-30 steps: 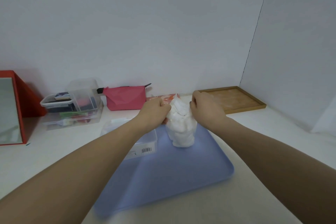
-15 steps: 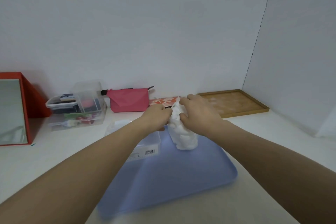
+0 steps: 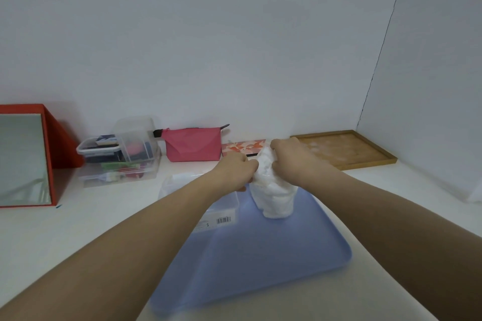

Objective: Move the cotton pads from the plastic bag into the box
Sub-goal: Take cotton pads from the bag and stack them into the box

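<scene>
Two hands, one plastic bag, two trays

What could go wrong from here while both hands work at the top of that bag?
Both hands, left hand and right hand, grip the top of the plastic bag standing on the blue tray. A sudden tear might spill cotton pads onto the tray. The clear box beside it could get knocked by the left forearm.

White cotton pads, pale blue tray, pink pouch, seemingly floral-patterned orange card.
</scene>
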A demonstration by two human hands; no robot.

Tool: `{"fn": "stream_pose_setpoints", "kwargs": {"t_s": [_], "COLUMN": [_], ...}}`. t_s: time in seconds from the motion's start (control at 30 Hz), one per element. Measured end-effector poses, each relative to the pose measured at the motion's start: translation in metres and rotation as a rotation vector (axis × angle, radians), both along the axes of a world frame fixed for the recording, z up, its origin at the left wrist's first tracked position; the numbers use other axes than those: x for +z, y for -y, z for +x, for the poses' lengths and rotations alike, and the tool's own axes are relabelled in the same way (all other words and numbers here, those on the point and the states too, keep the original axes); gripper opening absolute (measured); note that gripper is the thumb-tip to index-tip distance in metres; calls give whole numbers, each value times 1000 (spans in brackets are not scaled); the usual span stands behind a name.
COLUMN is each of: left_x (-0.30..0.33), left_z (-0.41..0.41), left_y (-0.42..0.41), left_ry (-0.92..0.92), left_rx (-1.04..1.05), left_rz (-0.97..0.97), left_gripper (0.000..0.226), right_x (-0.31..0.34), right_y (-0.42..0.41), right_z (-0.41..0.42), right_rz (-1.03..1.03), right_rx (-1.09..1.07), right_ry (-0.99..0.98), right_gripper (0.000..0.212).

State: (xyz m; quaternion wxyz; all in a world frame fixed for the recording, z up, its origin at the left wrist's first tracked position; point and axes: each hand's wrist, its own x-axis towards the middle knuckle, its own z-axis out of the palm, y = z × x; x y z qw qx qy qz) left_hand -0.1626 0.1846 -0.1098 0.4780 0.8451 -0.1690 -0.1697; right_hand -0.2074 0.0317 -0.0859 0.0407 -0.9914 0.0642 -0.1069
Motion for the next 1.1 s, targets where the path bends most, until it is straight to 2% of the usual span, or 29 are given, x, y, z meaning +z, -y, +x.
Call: {"fn": "stream_pose_setpoints", "kwargs": {"t_s": [0.1,0.23,0.33,0.43,0.53,0.63,0.8,0.87,0.93,1.0,1.1], "left_x": [-1,-1,-1,-1,-2,-2,3,6,10,13,13], "left_z": [0,-1,-3,-5,-4,-2,-7,-10,-9,-2,14], "left_y": [1,2,5,8,8,9,14,12,3,-15,-52], "left_ry": [-2,-21,-28,-36,-59,-115,-305,-319,-269,-206,-95], "left_rx": [5,14,29,28,37,62,123,90,66,83,144], "left_rz": [5,-8,-29,-30,-39,-84,-294,-277,-202,-152,-106], "left_gripper": [34,37,36,30,33,33,16,16,13,11,10], "right_x": [4,4,1,-3,1,11,33,38,40,37,30], "right_y": [2,5,5,9,13,14,3,-4,-14,-25,-48], "right_z": [-4,-9,-11,-8,-7,-9,-6,-3,-1,1,7], "right_rz": [0,-21,-21,-41,11,194,777,1064,1254,1294,1207], "right_rx": [-16,-24,-31,-41,-67,-84,-80,-63,-27,-11,-17], "right_ry": [57,112,40,82,162,235,328,287,216,169,132], "right_gripper": [6,22,32,25,23,21,21,21,15,12,25]}}
